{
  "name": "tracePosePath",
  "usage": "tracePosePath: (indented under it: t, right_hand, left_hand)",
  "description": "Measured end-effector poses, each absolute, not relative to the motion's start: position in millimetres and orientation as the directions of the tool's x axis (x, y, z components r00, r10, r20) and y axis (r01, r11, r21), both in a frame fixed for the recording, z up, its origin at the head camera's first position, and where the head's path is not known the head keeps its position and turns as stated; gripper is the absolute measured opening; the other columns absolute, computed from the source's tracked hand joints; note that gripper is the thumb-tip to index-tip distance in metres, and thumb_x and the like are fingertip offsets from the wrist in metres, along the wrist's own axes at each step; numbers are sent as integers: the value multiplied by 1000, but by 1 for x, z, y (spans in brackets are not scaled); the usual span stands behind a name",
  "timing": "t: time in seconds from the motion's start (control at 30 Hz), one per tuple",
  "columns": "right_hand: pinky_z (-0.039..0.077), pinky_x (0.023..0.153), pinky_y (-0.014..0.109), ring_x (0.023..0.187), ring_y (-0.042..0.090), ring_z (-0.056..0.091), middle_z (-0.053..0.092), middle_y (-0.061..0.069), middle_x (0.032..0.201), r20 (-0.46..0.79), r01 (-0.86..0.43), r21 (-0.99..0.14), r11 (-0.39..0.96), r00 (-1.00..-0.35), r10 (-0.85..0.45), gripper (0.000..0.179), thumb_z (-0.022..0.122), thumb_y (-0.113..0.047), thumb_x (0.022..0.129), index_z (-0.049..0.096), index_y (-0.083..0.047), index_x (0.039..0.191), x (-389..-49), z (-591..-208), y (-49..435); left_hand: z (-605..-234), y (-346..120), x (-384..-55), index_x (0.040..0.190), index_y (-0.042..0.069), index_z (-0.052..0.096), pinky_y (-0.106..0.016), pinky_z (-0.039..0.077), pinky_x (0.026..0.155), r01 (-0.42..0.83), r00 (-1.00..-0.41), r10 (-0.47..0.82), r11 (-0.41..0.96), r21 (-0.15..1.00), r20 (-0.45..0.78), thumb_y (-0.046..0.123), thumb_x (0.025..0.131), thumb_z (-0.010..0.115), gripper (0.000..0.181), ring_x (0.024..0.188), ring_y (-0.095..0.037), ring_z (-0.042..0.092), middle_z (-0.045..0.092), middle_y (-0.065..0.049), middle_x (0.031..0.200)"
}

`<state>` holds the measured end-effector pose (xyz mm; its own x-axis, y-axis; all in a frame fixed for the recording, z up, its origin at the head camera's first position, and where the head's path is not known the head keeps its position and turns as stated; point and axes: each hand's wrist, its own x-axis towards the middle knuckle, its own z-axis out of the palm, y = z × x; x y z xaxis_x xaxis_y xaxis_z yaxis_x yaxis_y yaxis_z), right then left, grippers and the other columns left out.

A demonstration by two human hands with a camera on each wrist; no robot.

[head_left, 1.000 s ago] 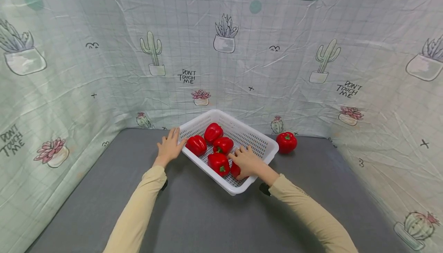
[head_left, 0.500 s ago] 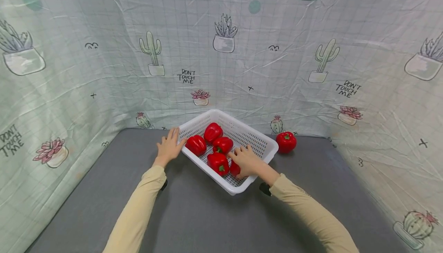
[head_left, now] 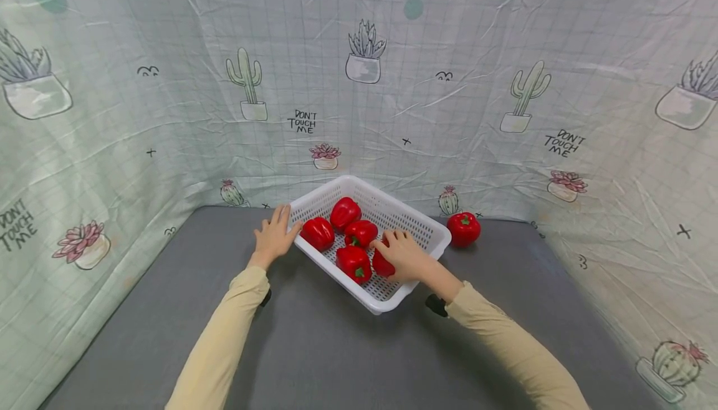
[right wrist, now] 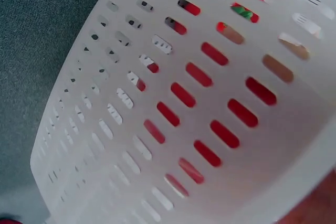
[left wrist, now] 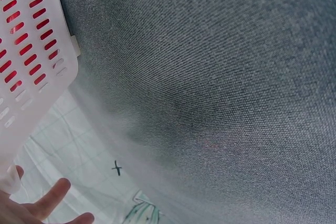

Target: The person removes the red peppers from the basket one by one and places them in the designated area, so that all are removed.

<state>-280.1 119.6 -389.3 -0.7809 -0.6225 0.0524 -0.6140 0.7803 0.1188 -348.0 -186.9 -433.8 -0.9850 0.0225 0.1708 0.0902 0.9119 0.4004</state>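
Note:
A white perforated plastic basket (head_left: 392,205) sits at an angle at the back of the table, with several red bell peppers inside. At its left corner, my left hand (head_left: 272,237) rests with spread fingers against the rim. The left wrist view shows the fingers (left wrist: 51,199) beside the basket wall (left wrist: 59,74). Inside the basket's right part, my right hand (head_left: 407,255) holds a red bell pepper (head_left: 382,265) from above, partly covering it. Immediately left of it lies another bell pepper (head_left: 354,264) with a green stem. In the right wrist view, the basket's side (right wrist: 294,135) hides most of this hand.
Three more bell peppers lie towards the basket's left and back: one at the left (head_left: 318,233), one behind (head_left: 344,212), one in the middle (head_left: 361,233). A single bell pepper (head_left: 464,229) stands outside, right of the basket. A cactus-printed curtain (head_left: 359,117) surrounds the grey table (head_left: 314,348).
My right hand has shifted slightly back and up within the basket, and the bell pepper under it has moved along. My left hand and the basket stay where they were.

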Motion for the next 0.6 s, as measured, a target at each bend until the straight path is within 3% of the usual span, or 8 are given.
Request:
tracePosePath:
  t: [0.37, 0.6]
  right_hand:
    - [40, 90, 47, 107, 26, 41, 45, 12, 117, 142, -622, 77, 780, -767, -626, 80, 82, -30, 57, 42, -18, 126, -275, -383, 127]
    - [40, 87, 48, 106, 26, 39, 41, 11, 117, 211, -588, 14, 808, -788, -578, 84, 80, -33, 55, 41, -28, 129, -272, -376, 132]
  left_hand:
    - [-435, -187, -349, 143, 10, 17, -73, 16, 90, 94, -984, 23, 905, 414, 174, 46, 91, 35, 66, 120, -53, 28, 17, -16, 147]
    - [-436, -188, -350, 143, 10, 17, -73, 16, 90, 99, -983, 26, 906, 411, 181, 47, 91, 34, 66, 120, -53, 28, 17, -16, 147]
